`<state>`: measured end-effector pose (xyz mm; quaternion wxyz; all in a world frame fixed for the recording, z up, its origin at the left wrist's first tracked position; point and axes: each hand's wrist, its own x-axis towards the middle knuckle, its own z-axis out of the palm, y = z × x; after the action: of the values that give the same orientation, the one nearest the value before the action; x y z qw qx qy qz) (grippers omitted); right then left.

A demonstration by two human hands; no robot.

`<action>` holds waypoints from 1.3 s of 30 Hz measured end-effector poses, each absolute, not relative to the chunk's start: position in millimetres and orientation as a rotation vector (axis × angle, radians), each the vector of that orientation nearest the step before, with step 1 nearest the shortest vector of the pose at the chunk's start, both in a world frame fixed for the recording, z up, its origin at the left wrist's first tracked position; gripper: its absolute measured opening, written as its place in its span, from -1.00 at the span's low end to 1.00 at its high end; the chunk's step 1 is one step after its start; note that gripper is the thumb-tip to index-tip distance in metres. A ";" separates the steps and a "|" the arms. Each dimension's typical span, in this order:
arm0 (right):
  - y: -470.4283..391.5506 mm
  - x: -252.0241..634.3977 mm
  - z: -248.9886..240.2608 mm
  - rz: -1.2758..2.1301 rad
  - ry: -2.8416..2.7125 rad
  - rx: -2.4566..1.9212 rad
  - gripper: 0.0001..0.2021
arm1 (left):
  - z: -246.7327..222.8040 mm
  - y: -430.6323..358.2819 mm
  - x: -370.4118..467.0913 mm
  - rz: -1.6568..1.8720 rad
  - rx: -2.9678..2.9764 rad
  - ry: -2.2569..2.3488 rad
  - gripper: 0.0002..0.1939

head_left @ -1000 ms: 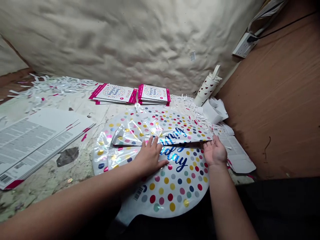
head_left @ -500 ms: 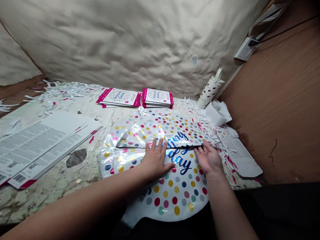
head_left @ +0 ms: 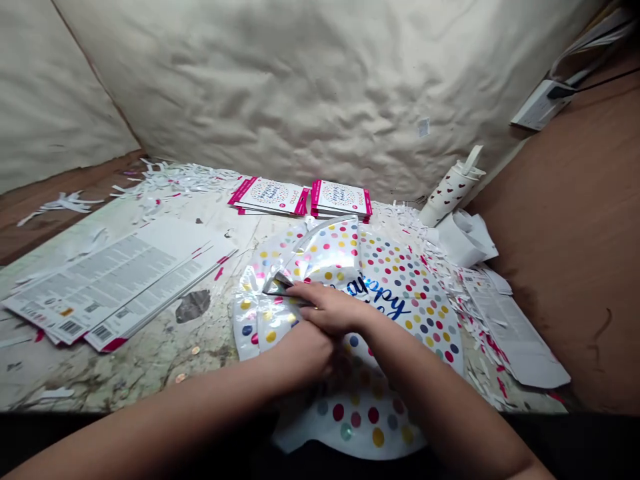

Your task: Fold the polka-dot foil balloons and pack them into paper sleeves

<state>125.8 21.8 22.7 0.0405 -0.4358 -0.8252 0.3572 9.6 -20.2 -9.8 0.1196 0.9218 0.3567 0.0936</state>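
Note:
A flat foil balloon [head_left: 385, 260], white with coloured dots and blue lettering, lies in front of me with its upper left part folded over. Reaching across to the left, my right hand [head_left: 333, 308] has its fingers closed on the folded edge. My left hand [head_left: 307, 347] is curled beneath it, against the balloon's middle; its fingertips are hidden, so what it grips cannot be made out. The balloon's lower edge hangs over the table's front. More dotted foil [head_left: 247, 320] shows under the left side.
Printed card sleeves [head_left: 120, 280] lie in a stack at left. Two piles of pink-edged packs, left [head_left: 270, 195] and right [head_left: 343, 198], stand behind the balloon. Paper shreds [head_left: 185, 179], a heart-patterned tumbler [head_left: 453, 190], a paper roll [head_left: 463, 240] and a flat card [head_left: 520, 333] surround it.
My right hand has moved left from the balloon's right side, crossing over my left hand. My left hand, flat before, is now curled. The upper fold has shifted, and the view has swung left.

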 end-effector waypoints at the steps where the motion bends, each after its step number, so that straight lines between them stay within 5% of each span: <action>1: 22.8 132.6 19.6 1.060 -2.466 -1.343 -0.51 | -7.2 -16.2 -5.6 0.268 2.720 0.994 -0.85; 4: 23.3 138.6 8.8 0.808 -2.400 -1.410 -0.49 | 0.2 9.6 -49.9 0.370 2.880 1.158 -0.67; 9: 25.9 103.4 -10.0 0.245 -2.524 -1.577 -0.70 | 14.3 43.5 -75.3 0.440 3.112 1.423 -0.75; 13: 31.9 93.0 -14.6 0.149 -2.564 -1.602 -0.75 | 16.2 24.5 -57.7 0.708 3.130 1.220 -0.76; 24: 37.3 91.3 -18.5 -0.114 -2.432 -1.595 -0.86 | -33.8 3.7 -73.6 0.455 2.985 1.180 -0.64; 28: 55.6 138.4 15.9 -0.285 -2.171 -1.614 -0.86 | -37.9 0.4 -75.8 0.366 2.947 1.306 -0.56; 32: 55.1 244.2 83.2 -0.605 -1.600 -1.746 -0.65 | -37.1 0.1 -74.7 0.337 2.854 1.317 -0.53; 36: 7.7 275.5 94.8 -0.809 -1.655 -1.301 -0.77 | -23.6 3.9 -79.3 0.435 2.588 1.320 -0.56; 39: -35.6 244.6 54.0 -0.551 -2.091 -0.917 -0.59 | -3.4 10.1 -86.0 0.628 2.162 1.434 -0.60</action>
<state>244.6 -35.6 54.0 0.3863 -0.3601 -0.8211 -0.2164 -86.0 10.1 -3.4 0.2340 0.7875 0.5222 0.2288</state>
